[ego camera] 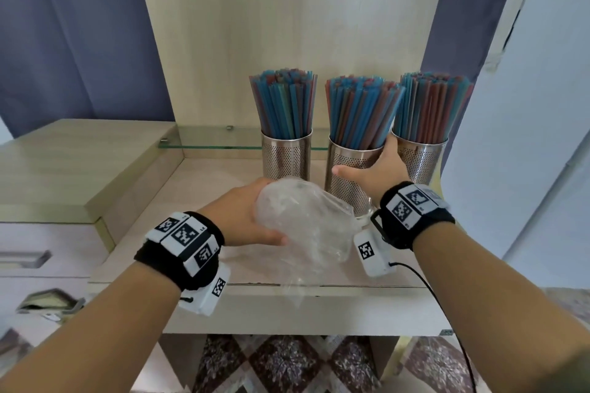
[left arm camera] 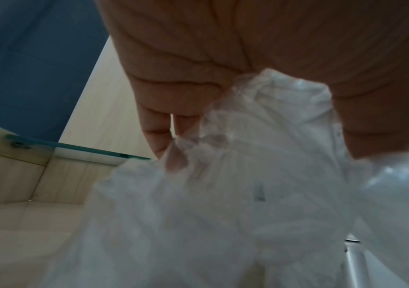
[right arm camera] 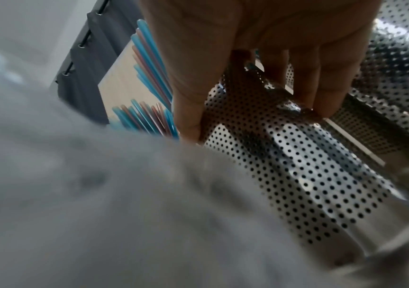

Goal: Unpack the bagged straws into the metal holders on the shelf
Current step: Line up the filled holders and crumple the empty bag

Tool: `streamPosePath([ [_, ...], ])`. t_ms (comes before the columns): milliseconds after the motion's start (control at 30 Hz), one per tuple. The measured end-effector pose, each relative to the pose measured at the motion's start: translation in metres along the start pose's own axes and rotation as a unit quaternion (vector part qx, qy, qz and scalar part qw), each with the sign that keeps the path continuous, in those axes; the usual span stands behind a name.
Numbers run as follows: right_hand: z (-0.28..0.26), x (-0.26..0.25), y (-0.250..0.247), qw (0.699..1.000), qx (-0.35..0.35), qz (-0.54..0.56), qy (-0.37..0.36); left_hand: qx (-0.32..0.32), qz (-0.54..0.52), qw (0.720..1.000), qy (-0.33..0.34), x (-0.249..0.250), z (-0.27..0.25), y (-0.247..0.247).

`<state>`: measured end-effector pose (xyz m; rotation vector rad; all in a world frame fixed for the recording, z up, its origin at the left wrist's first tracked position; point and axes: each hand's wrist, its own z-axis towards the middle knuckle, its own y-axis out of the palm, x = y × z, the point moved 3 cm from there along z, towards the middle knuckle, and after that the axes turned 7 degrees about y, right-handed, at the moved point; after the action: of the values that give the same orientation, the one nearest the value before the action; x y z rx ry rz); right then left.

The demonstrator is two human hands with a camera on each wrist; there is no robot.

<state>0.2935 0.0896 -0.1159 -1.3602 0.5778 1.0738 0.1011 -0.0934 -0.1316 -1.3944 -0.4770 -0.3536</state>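
Three perforated metal holders stand on the wooden shelf (ego camera: 178,201), each full of blue and red straws (ego camera: 285,105): left holder (ego camera: 285,158), middle holder (ego camera: 349,169), right holder (ego camera: 422,161). My left hand (ego camera: 244,214) grips a crumpled, clear plastic bag (ego camera: 303,223) in front of the left and middle holders; no straws show inside it. The left wrist view shows my fingers (left arm camera: 168,140) curled into the bag (left arm camera: 223,194). My right hand (ego camera: 378,166) grips the middle holder (right arm camera: 284,165), thumb across its front, fingers (right arm camera: 321,93) round its right side.
A glass ledge (ego camera: 217,143) runs along the back wall behind the holders. A raised wooden block (ego camera: 79,156) and drawers (ego camera: 38,258) lie to the left. A curtain (ego camera: 64,41) hangs behind, and a white wall (ego camera: 542,137) stands close on the right.
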Motion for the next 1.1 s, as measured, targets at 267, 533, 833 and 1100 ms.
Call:
streamPosePath([
  [267,0.021,-0.008,0.015,0.999,0.001,0.015,0.037,0.015,0.001,1.000,-0.015,-0.017,-0.006,-0.005],
  [533,0.015,-0.007,0.013,0.999,-0.003,0.009,0.031,0.044,-0.023,0.998,-0.027,-0.011,-0.015,-0.010],
  [833,-0.137,-0.053,-0.016,0.816,0.005,-0.165,-0.555,0.087,-0.058,0.994,-0.002,0.018,-0.010,-0.008],
  [1100,-0.121,-0.007,-0.002,0.920,-0.175,-0.086,-0.341,0.109,-0.255,0.943,0.185,0.093,-0.019,0.017],
])
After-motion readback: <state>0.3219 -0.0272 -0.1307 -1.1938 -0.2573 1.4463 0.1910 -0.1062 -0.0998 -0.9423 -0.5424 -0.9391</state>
